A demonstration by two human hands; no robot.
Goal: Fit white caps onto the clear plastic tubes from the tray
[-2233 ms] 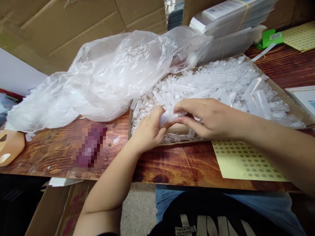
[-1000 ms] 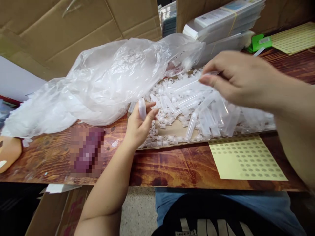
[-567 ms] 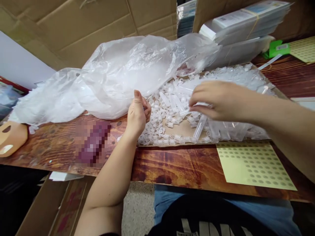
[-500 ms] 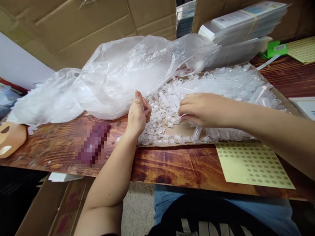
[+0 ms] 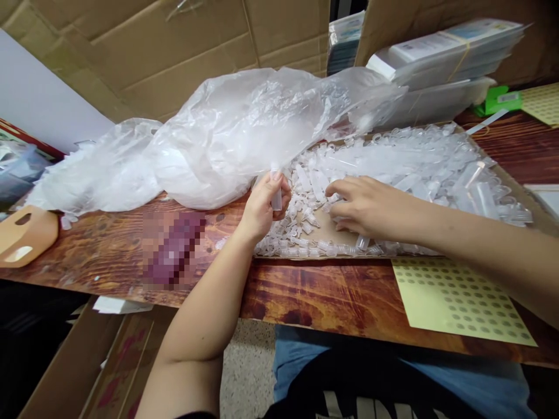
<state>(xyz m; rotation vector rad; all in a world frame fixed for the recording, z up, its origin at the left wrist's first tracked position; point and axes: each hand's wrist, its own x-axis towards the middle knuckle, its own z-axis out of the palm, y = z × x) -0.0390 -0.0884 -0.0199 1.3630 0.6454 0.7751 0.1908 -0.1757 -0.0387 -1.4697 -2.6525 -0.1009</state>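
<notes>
Seemingly unreadable print labels stacked packets (image 5: 441,49).

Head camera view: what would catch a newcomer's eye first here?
A heap of clear plastic tubes fills a shallow cardboard tray on the wooden table. The left hand pinches one small tube upright; the right hand rests among the loose ones. A crumpled plastic bag lies behind.

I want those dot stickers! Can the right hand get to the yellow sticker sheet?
Probably yes: the pale yellow sheet of round stickers lies flat and uncovered on the wooden table, just beside the right hand, nothing between.
</notes>
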